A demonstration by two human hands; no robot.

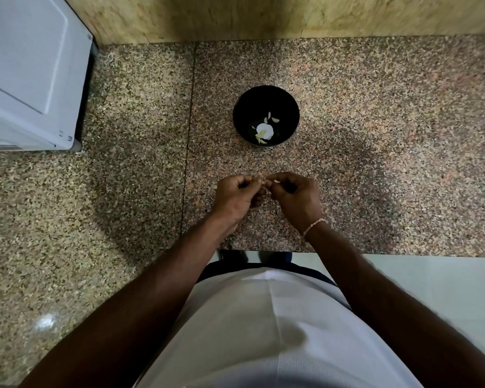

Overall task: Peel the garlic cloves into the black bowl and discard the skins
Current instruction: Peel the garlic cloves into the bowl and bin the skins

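Pinching a garlic clove [268,184] between left hand [237,196] and right hand [297,196].

Speckled granite counter [375,152], pinkish-brown, with a dark seam [190,141] running front to back left of centre. Backed by a tan stone wall [235,18]. Black bowl [237,119] standing right of the seam, well back from the front edge, holding pale garlic pieces [265,128]. White appliance [25,74] sitting at the back left corner, well apart from the bowl. Glossy light spot [46,322] near the front left.
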